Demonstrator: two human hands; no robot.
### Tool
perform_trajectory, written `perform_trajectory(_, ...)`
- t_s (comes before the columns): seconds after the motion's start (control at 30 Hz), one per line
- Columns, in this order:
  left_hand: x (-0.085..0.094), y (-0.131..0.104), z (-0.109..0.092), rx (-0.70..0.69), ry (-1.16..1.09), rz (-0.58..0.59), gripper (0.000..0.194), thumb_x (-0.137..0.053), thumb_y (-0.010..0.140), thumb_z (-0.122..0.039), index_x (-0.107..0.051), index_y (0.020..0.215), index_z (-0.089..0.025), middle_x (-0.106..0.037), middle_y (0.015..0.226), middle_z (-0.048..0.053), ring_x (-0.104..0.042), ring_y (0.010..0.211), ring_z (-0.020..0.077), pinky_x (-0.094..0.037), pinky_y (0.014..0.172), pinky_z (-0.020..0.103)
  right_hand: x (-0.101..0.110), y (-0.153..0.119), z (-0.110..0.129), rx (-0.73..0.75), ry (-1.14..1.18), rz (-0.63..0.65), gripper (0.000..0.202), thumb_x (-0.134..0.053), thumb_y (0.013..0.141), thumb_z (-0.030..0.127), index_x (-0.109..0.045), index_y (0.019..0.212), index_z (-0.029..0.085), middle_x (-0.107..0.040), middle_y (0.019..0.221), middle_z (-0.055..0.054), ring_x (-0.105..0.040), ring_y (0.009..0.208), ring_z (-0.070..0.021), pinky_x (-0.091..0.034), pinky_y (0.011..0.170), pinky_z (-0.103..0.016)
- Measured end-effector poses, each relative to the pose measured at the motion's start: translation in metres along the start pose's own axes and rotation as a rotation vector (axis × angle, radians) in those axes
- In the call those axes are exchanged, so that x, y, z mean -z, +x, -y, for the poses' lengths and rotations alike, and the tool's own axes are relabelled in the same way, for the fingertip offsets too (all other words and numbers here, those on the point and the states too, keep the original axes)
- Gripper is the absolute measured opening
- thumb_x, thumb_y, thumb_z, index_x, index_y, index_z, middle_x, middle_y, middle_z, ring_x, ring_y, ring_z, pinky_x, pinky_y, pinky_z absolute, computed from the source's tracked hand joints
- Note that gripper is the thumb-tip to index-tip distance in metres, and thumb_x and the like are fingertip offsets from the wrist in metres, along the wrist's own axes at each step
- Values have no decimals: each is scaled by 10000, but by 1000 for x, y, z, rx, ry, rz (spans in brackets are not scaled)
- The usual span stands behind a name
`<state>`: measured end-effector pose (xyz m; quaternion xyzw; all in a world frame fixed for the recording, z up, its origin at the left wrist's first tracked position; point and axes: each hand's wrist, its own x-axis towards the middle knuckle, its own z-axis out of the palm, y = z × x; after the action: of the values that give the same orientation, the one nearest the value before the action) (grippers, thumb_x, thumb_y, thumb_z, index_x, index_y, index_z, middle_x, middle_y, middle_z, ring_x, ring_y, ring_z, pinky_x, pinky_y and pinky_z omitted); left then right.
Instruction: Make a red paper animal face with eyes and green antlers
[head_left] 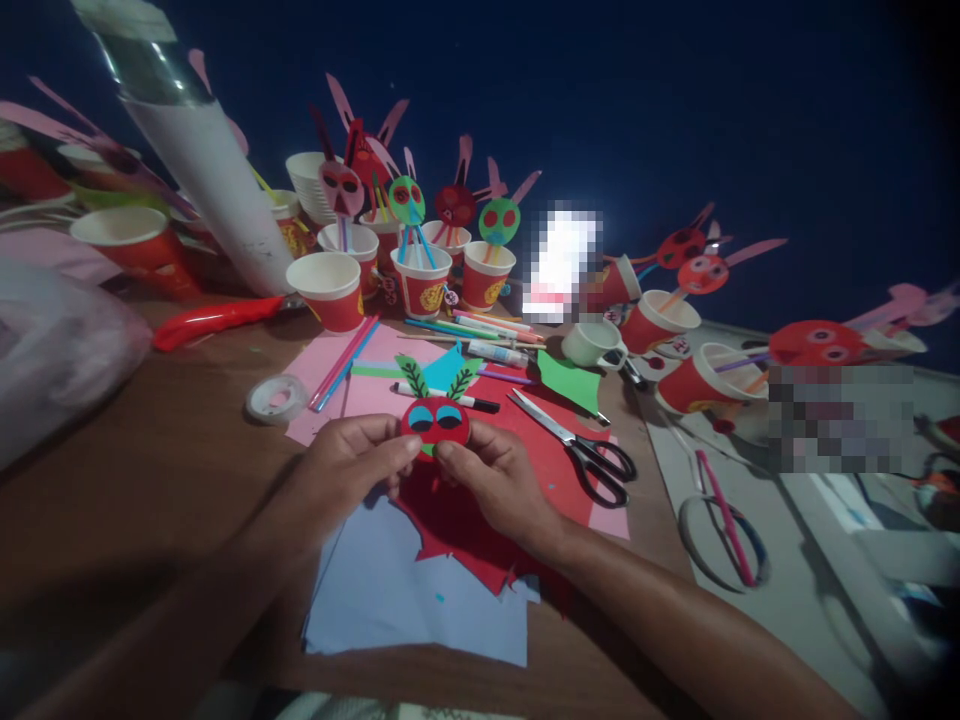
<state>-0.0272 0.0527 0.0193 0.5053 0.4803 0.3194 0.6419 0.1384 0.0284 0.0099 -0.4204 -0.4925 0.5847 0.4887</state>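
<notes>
A small red paper face [435,414] with blue-and-black eyes and two green leaf-shaped ears is held up in the middle. My left hand [360,452] pinches its left edge between thumb and fingers. On the opposite edge, my right hand [499,478] grips it the same way, both thumbs near a green piece at the bottom. Beneath lie red paper [517,420] with jagged cut edges, pink paper [330,365] and pale blue sheets [420,610]. Black-handled scissors [581,448] rest open to the right. A black marker [476,401] lies just behind the face.
Red paper cups [328,292] holding straws and paper faces line the back. A tape roll [275,398] and red-handled tool [214,322] are at left, by a plastic bag [64,350]. A white mug [592,342], green paper [568,384] and a glowing screen [562,262] stand farther back.
</notes>
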Motion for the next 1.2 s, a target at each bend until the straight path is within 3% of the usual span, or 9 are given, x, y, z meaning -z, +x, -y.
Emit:
perform_trajectory(0.27, -2, -3, -5, -13, 81, -92, 171, -616, 717, -290, -585, 631, -146, -526, 476, -41, -441, 448, 68, -320, 445, 178, 2, 0, -3, -21, -2, 6, 294, -574, 818, 400, -536, 650, 163, -533, 592, 17, -484, 554, -89, -399, 552, -218)
perform_trajectory(0.53, 3, 0, 2, -35, 27, -157, 198, -631, 736, -315, -552, 647, -156, -519, 515, -44, -432, 458, 73, -312, 446, 190, 3, 2, -2, 26, 132, -134, 185, -590, 815, 346, -550, 749, 179, -489, 602, 40, -450, 546, -79, -421, 530, -208)
perform_trajectory(1.2, -6, -5, -10, -114, 140, -228, 190, -618, 705, -307, -568, 586, -167, -500, 474, -42, -414, 460, 80, -296, 442, 188, 3, 1, 0, 59, -138, -193, 66, -600, 793, 243, -624, 813, 186, -641, 747, -3, -585, 649, -116, -475, 605, -235)
